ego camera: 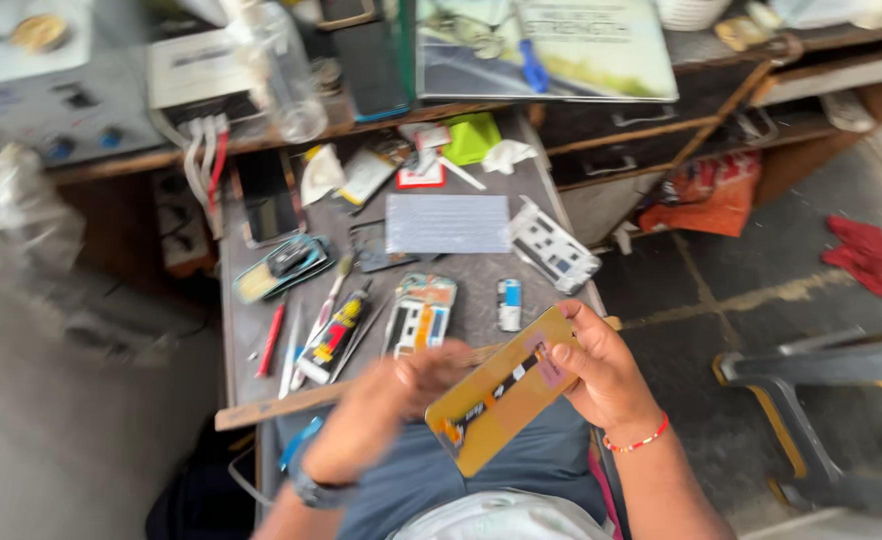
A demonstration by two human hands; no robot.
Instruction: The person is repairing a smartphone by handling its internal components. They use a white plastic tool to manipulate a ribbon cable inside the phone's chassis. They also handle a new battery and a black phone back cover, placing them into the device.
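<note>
A flat gold-coloured phone panel (pixel 496 395) with a dark flex strip along it is held over my lap, tilted up to the right. My right hand (pixel 601 370) grips its upper right end, thumb on top. My left hand (pixel 391 400) is blurred and rests against the panel's left edge, fingers curled on it. Just beyond my hands, an opened phone body (pixel 419 315) lies on the grey worktable (pixel 461 275).
Near the table's front lie a glue tube (pixel 336 335), a red pen (pixel 271 340), tweezers and a small battery (pixel 509 304). Farther back are a grey mat (pixel 447 222), phone frames and a dark screen. A chair (pixel 841 410) stands at right. Red cloth (pixel 866 255) lies on the floor.
</note>
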